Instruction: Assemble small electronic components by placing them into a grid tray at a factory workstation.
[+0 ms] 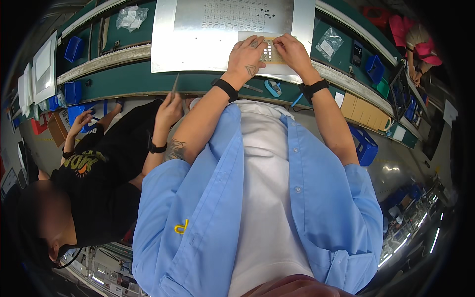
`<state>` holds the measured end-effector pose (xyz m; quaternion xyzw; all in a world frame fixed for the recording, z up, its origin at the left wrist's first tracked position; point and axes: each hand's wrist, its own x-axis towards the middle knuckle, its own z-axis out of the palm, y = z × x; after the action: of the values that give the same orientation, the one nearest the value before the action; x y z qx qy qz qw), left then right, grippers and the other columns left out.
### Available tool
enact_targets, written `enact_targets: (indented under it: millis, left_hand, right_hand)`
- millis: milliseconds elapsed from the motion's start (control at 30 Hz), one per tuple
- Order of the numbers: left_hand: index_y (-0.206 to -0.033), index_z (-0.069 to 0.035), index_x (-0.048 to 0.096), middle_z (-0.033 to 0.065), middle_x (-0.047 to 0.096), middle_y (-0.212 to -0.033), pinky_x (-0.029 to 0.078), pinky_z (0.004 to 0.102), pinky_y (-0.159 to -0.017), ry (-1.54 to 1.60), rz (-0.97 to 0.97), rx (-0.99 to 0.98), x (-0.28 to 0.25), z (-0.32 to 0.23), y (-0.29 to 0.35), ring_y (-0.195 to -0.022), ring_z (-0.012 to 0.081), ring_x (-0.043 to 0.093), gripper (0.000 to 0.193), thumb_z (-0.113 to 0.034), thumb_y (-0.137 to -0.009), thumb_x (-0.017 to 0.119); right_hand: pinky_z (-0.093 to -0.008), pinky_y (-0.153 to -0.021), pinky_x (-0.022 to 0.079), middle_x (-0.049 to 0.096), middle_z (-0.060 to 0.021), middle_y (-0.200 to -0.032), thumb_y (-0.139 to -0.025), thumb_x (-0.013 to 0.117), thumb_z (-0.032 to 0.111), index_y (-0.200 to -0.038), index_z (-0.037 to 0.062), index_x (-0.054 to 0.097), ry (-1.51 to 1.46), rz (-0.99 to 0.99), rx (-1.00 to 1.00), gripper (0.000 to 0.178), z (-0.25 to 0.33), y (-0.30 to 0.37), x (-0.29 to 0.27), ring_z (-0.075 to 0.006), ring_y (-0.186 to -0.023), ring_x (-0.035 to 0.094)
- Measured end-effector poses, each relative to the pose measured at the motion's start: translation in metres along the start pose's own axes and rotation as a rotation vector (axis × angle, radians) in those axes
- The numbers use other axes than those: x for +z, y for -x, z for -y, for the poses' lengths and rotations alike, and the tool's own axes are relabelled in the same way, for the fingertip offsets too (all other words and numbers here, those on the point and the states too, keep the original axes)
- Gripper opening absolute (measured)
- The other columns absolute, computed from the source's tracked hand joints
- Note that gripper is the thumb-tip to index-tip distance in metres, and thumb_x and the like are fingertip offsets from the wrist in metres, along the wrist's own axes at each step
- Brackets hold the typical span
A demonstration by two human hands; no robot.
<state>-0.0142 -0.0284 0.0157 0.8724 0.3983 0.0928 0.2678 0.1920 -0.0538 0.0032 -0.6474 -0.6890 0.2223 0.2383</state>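
A tan panel (270, 52) with rows of pale squares lies flat on a sheet (179, 53).

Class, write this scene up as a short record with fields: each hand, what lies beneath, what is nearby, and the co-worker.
Left hand: on the panel, left side
Right hand: fingertips bunched at the panel's right side
Beneath: pale sheet
Nearby: blue-grey device, clear bag
Co-worker's hand: holds thin tool

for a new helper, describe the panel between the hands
On the green bench lies a large silvery sheet. Between the left hand and right hand at its near edge is the small panel, set apart by tan colouring and bright squares in rows.
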Motion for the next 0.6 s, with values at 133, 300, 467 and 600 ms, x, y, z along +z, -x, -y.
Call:
enact_targets:
  millis: [133, 300, 467, 600]
  left_hand:
    - [-0.132, -0.014, 0.059, 0.0025, 0.053, -0.148, 0.039, 0.0447, -0.11, -0.002, -0.003, 0.0, 0.001, 0.0, 0.0, -0.141, 0.0231, 0.044, 0.059, -0.022, -0.078, 0.08]
    - [-0.133, -0.014, 0.058, 0.0023, 0.053, -0.148, 0.039, 0.0445, -0.11, -0.012, -0.005, 0.011, 0.001, 0.002, -0.002, -0.141, 0.0231, 0.043, 0.06, -0.023, -0.077, 0.08]
    - [-0.134, -0.014, 0.058, 0.0022, 0.053, -0.149, 0.039, 0.0445, -0.11, -0.004, -0.009, 0.015, 0.003, 0.003, -0.001, -0.141, 0.0234, 0.044, 0.062, -0.023, -0.077, 0.081]
    - [-0.134, -0.014, 0.058, 0.0025, 0.053, -0.148, 0.039, 0.0446, -0.11, -0.001, -0.016, 0.032, 0.004, 0.004, -0.001, -0.141, 0.0238, 0.044, 0.062, -0.023, -0.077, 0.081]
  right_hand:
    - [-0.0377, -0.074, 0.055, 0.065, -0.0118, -0.093, -0.091, 0.066, 0.008, -0.1, 0.0005, 0.069, 0.057, 0.028, -0.102, 0.012, 0.0, -0.005, -0.006, -0.0301, -0.083, 0.067]
    - [-0.0415, -0.078, 0.054, 0.061, -0.0119, -0.089, -0.088, 0.066, 0.01, -0.091, 0.0025, 0.066, 0.181, 0.05, -0.186, 0.008, 0.006, -0.009, -0.007, -0.0319, -0.088, 0.063]
    - [-0.0405, -0.076, 0.056, 0.061, -0.0097, -0.091, -0.085, 0.067, 0.009, -0.092, 0.0048, 0.067, 0.272, -0.051, -0.205, 0.008, 0.008, 0.003, 0.002, -0.0293, -0.089, 0.064]
    - [-0.0398, -0.075, 0.056, 0.061, -0.0086, -0.091, -0.085, 0.068, 0.01, -0.102, 0.0066, 0.07, 0.322, -0.112, -0.139, 0.018, 0.022, 0.022, 0.013, -0.0279, -0.09, 0.065]
